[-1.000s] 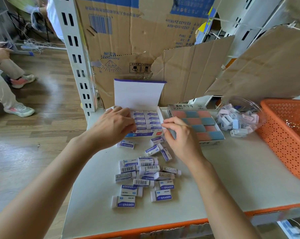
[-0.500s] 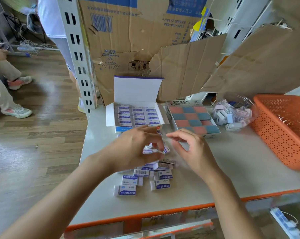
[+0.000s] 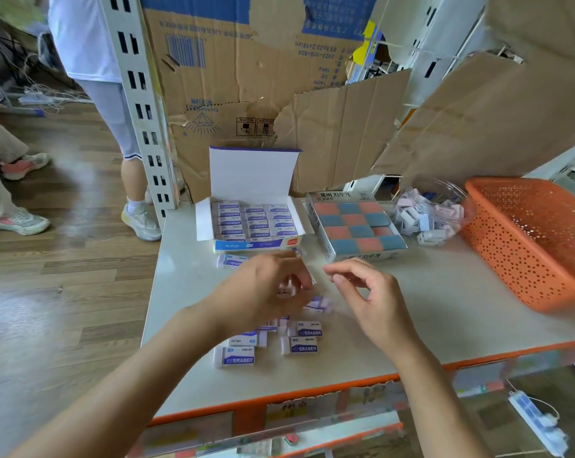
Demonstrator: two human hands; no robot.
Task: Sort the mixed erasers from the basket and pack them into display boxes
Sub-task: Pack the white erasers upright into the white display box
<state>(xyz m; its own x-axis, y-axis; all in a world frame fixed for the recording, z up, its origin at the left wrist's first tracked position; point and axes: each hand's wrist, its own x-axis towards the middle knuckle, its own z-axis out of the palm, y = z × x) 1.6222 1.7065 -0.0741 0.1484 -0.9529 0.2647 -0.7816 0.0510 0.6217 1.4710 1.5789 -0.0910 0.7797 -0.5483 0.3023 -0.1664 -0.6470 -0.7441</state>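
An open display box (image 3: 204, 223) with its white lid up holds rows of white-and-blue erasers (image 3: 253, 223). Right of it stands a box of pink and blue-grey erasers (image 3: 355, 226). Several loose white-and-blue erasers (image 3: 303, 346) lie in front on the table (image 3: 428, 309). My left hand (image 3: 263, 289) hovers over this pile, its fingers curled round a blurred eraser. My right hand (image 3: 372, 299) is beside it, fingers loosely curled, with nothing seen in them. The orange basket (image 3: 527, 249) sits at the right.
A clear bowl (image 3: 444, 190) of pastel erasers lies tipped between the checkered box and the basket. Cardboard sheets (image 3: 345, 133) wall off the back. A person (image 3: 114, 110) stands behind the white shelf post (image 3: 140, 104) at left. A power strip (image 3: 533, 421) lies on the floor.
Both hands pulled back from the open box toward the loose pile. My left hand picked up an eraser there. The view shifted, and a person walked in at left.
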